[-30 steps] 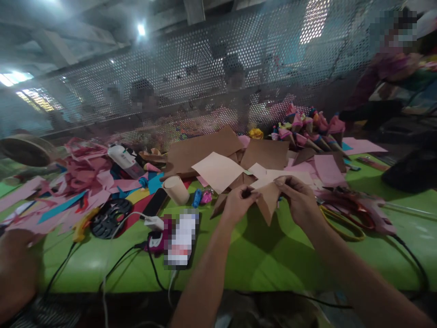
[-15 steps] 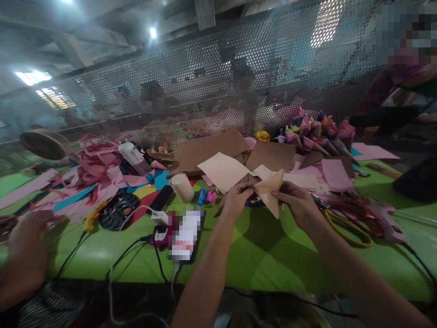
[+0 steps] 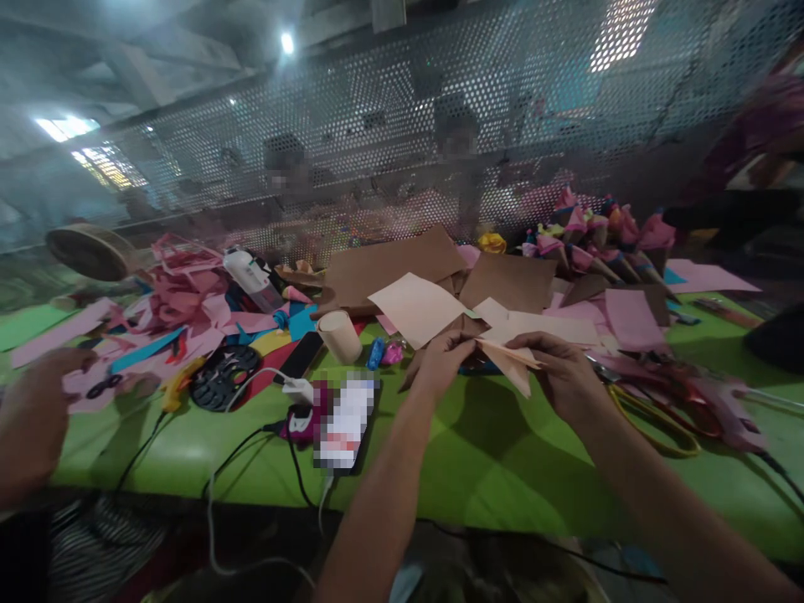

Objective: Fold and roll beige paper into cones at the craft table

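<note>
Between my two hands is a folded piece of cream paper (image 3: 512,362), held a little above the green table. My left hand (image 3: 443,362) pinches its left end. On its right edge the fingers of my right hand (image 3: 553,364) are closed. Cream sheets (image 3: 418,308) lie just beyond my hands. To the left of my left hand are small blue and pink shiny wrapped pieces (image 3: 384,353) and a cream paper roll (image 3: 339,337). Yellow-handled scissors (image 3: 653,427) rest to the right of my right hand.
A lit phone (image 3: 347,425) with cables and a pink glue gun (image 3: 732,419) lie on the green table (image 3: 502,477). Brown sheets (image 3: 389,272) and paper cones (image 3: 596,243) stand at the back before a perforated metal screen (image 3: 377,159). Another person's hand (image 3: 41,410) is at far left.
The folded paper has turned from a broad upright triangle to a flatter, edge-on pose. Both my hands stay on it. The other person's hand at the left has shifted up and left.
</note>
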A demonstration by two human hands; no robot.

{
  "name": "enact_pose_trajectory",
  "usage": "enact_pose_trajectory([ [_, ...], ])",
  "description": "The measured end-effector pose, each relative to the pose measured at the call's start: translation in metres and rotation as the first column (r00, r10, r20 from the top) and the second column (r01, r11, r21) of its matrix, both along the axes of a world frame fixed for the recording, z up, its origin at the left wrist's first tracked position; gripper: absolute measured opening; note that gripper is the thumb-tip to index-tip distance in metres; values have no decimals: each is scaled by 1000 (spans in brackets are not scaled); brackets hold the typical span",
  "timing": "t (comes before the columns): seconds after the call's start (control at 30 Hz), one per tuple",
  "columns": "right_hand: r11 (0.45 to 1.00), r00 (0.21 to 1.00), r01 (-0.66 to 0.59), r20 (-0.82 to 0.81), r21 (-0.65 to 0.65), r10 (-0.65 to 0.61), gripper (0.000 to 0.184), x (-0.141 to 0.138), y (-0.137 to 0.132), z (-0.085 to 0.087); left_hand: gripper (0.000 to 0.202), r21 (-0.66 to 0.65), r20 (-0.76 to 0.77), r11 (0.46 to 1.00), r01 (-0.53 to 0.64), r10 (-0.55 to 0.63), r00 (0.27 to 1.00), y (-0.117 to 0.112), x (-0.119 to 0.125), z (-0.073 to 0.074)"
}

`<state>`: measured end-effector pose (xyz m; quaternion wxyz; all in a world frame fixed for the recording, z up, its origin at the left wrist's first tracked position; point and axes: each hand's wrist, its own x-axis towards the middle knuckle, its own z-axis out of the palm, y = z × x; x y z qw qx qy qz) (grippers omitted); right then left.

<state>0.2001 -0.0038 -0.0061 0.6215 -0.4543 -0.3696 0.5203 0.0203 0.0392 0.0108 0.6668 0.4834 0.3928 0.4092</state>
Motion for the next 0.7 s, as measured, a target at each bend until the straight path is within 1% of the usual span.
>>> enact_pose_trajectory([
  [0.13, 1000, 1000, -16, -10, -15, 16, 17, -2, -1, 2, 11, 39, -21, 999, 9, -8, 1000, 0, 0, -1],
  [0.27, 998, 999, -32, -14, -54, 31, 16, -4, -2, 4, 14, 22, -11, 1000, 2, -2, 1000, -2, 0, 2],
  [0.43, 996, 1000, -4, 10, -88, 5, 15, -5, -3, 4, 14, 2, -46, 999, -33, 33, 998, -5, 0, 8],
  [0.53, 997, 999, 10, 42, -75, -6, 12, -4, -2, 1, 18, 82, -133, 993, -85, 95, 987, -8, -2, 11],
  [0.6, 998, 997, 18, 76, -57, -13, 10, -3, -2, -1, 23, 157, -215, 986, -47, 80, 973, -8, -4, 13],
  [0.7, 999, 993, 30, 117, -27, -26, 8, -2, 0, -3, 27, 220, -313, 973, 64, 8, 950, -7, -5, 12],
])
